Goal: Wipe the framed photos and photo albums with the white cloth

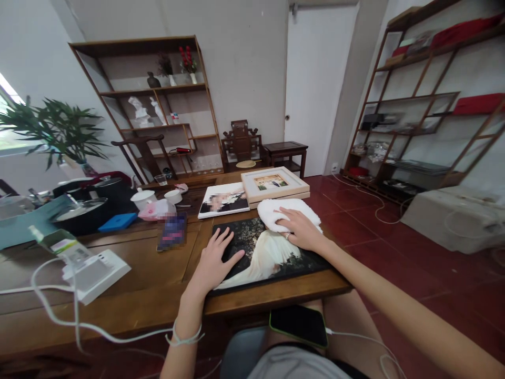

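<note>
A dark photo panel showing a long white dress lies flat at the table's front right corner. Fingers spread, my left hand rests on its left edge. My right hand grips a folded white cloth against the panel's upper right part, covering that area. Just behind the panel lies a white-edged photo print. To its right, a light wooden picture frame with a small photo sits on top of another frame, close behind the cloth.
On the wooden table stand a white box with a looping white cable, a blue item, a dark pot and white cups. A phone on a charging cable rests on my lap. Shelves line the back and right.
</note>
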